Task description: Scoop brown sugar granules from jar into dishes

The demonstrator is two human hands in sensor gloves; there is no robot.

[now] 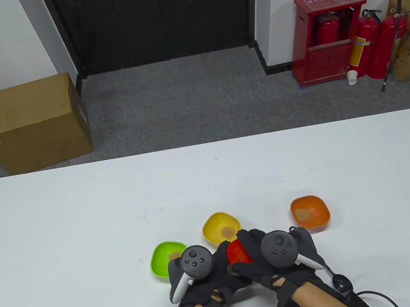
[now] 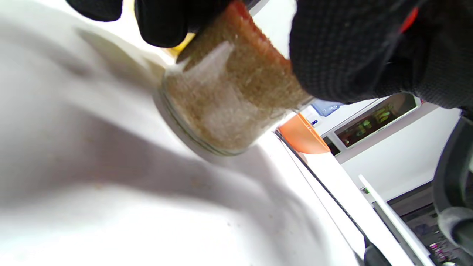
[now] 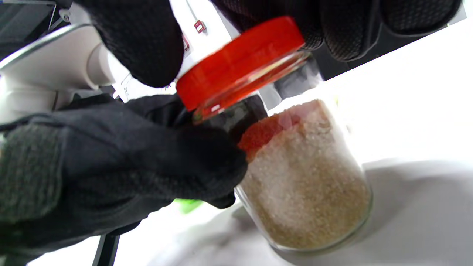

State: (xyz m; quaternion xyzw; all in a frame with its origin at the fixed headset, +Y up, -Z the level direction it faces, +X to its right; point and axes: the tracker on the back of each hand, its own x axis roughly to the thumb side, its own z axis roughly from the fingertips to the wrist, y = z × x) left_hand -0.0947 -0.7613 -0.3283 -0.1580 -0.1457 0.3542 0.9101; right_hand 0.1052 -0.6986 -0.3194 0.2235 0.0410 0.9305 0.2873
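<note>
A glass jar [image 3: 306, 184] of brown sugar granules stands on the white table [image 1: 84, 228], near its front edge. My left hand [image 1: 209, 274] grips the jar's body; its fingers [image 3: 147, 166] wrap the side. My right hand [image 1: 253, 255] holds the red lid [image 3: 240, 59] at the jar's mouth, with fingers on both sides of it. The lid [image 1: 237, 252] shows between the hands in the table view. Whether it is screwed on cannot be told. The jar also shows in the left wrist view [image 2: 229, 99]. Green [image 1: 160, 259], yellow [image 1: 220, 223] and orange [image 1: 311, 212] dishes each hold a little sugar.
A black spoon [image 1: 342, 281] lies on the table to the right of my right wrist, next to a black cable. The orange dish also shows in the left wrist view [image 2: 301, 136]. The three dishes stand in an arc just beyond the hands.
</note>
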